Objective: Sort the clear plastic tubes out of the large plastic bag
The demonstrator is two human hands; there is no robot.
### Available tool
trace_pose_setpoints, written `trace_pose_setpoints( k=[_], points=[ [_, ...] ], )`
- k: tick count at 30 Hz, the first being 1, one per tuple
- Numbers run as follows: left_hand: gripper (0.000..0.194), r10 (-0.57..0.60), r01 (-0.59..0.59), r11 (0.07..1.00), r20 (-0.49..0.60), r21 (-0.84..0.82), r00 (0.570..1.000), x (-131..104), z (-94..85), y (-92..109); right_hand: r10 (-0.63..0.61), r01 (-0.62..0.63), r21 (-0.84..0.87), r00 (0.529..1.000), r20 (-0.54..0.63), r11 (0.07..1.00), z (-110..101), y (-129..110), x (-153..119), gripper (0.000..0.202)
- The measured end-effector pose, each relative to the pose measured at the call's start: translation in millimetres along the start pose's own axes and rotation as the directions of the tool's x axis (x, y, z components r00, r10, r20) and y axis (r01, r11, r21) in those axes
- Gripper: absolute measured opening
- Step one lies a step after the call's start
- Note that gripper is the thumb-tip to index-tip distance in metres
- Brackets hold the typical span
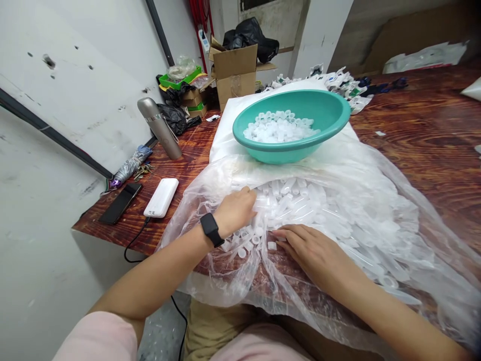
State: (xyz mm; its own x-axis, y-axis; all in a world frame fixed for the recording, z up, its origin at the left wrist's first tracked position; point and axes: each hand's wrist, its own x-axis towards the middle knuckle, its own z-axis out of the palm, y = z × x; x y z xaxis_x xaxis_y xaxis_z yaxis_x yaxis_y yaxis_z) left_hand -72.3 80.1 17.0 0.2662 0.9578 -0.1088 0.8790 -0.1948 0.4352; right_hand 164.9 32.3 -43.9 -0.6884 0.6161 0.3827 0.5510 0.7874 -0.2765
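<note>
A clear plastic bag (376,200) lies spread over the table's front, with many small white plastic pieces (293,200) in and under it. My left hand (237,209), a black watch on its wrist, rests with curled fingers at the left of the pile; what it holds, if anything, is hidden. My right hand (306,248) reaches in from the right, its fingers pressed together at the bag's gathered folds beside some loose pieces. Behind both hands a green basin (293,150) holds more white pieces and stands on a white sack (225,140).
On the left of the wooden table (199,150) are a metal flask (160,128), a white power bank (161,198) with a cable, a phone (120,203) and an umbrella (131,164). A cardboard box (236,75) stands behind.
</note>
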Motion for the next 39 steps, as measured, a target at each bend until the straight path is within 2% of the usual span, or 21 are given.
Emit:
trace_pose_setpoints(
  k=[4, 5, 6, 7, 8, 10, 11, 13, 16, 21, 27, 29, 31, 35, 39],
  points=[
    [0.026, 0.023, -0.025, 0.969, -0.012, -0.245, 1.000, -20, -1.6, 5, 0.107, -0.099, 0.096, 0.991, -0.077, 0.990, -13, -10, -5, 0.028],
    [0.030, 0.012, -0.008, 0.934, 0.009, -0.358, 1.000, -27, 0.1, 8, 0.147, -0.132, 0.145, 0.984, -0.100, 0.981, -15, -13, -6, 0.027],
    [0.034, -0.003, 0.021, 0.860, 0.037, -0.509, 0.999, -34, 2.9, 11, 0.193, -0.164, 0.204, 0.973, -0.130, 0.965, -17, -17, -8, 0.027],
    [0.035, -0.017, 0.052, 0.736, 0.058, -0.675, 0.998, -41, 6.5, 15, 0.247, -0.199, 0.271, 0.956, -0.158, 0.942, -18, -20, -9, 0.027],
    [0.035, -0.032, 0.072, 0.568, 0.066, -0.820, 0.997, -48, 10.8, 19, 0.308, -0.234, 0.338, 0.934, -0.183, 0.911, -18, -24, -10, 0.027],
    [0.036, -0.108, 0.046, 0.228, 0.021, -0.973, 0.994, -61, 20.3, 29, 0.431, -0.304, 0.455, 0.879, -0.205, 0.837, -16, -33, -12, 0.027],
    [0.037, -0.168, 0.004, 0.129, -0.018, -0.992, 0.986, -67, 25.1, 34, 0.489, -0.336, 0.510, 0.849, -0.199, 0.792, -15, -38, -13, 0.026],
    [0.037, -0.282, -0.075, 0.034, -0.082, -0.997, 0.956, -76, 34.1, 44, 0.577, -0.379, 0.610, 0.800, -0.162, 0.696, -13, -47, -13, 0.024],
    [0.035, -0.356, -0.136, 0.027, -0.136, -0.990, 0.925, -87, 46.3, 53, 0.620, -0.377, 0.678, 0.770, -0.149, 0.631, -12, -57, -11, 0.020],
    [0.038, -0.383, -0.170, 0.111, -0.200, -0.979, 0.902, -96, 63.6, 53, 0.546, -0.294, 0.638, 0.803, -0.239, 0.712, -11, -64, -11, 0.024],
    [0.035, -0.376, -0.192, 0.173, -0.245, -0.966, 0.894, -102, 69.2, 55, 0.590, -0.334, 0.667, 0.783, -0.197, 0.666, -3, -66, -20, 0.021],
    [0.030, -0.348, -0.198, 0.213, -0.263, -0.957, 0.900, -104, 67.0, 58, 0.577, -0.365, 0.635, 0.801, -0.159, 0.681, -5, -65, -20, 0.023],
    [0.028, -0.326, -0.182, 0.238, -0.255, -0.954, 0.910, -105, 65.1, 61, 0.549, -0.387, 0.593, 0.829, -0.112, 0.706, -11, -66, -17, 0.041],
    [0.031, -0.331, -0.164, 0.209, -0.228, -0.964, 0.916, -106, 65.8, 61, 0.477, -0.374, 0.548, 0.878, -0.052, 0.748, -23, -68, -9, 0.038],
    [0.030, -0.344, -0.128, 0.202, -0.193, -0.971, 0.919, -107, 69.1, 59, 0.435, -0.384, 0.576, 0.899, 0.055, 0.721, -27, -67, -7, 0.054]
  ],
)
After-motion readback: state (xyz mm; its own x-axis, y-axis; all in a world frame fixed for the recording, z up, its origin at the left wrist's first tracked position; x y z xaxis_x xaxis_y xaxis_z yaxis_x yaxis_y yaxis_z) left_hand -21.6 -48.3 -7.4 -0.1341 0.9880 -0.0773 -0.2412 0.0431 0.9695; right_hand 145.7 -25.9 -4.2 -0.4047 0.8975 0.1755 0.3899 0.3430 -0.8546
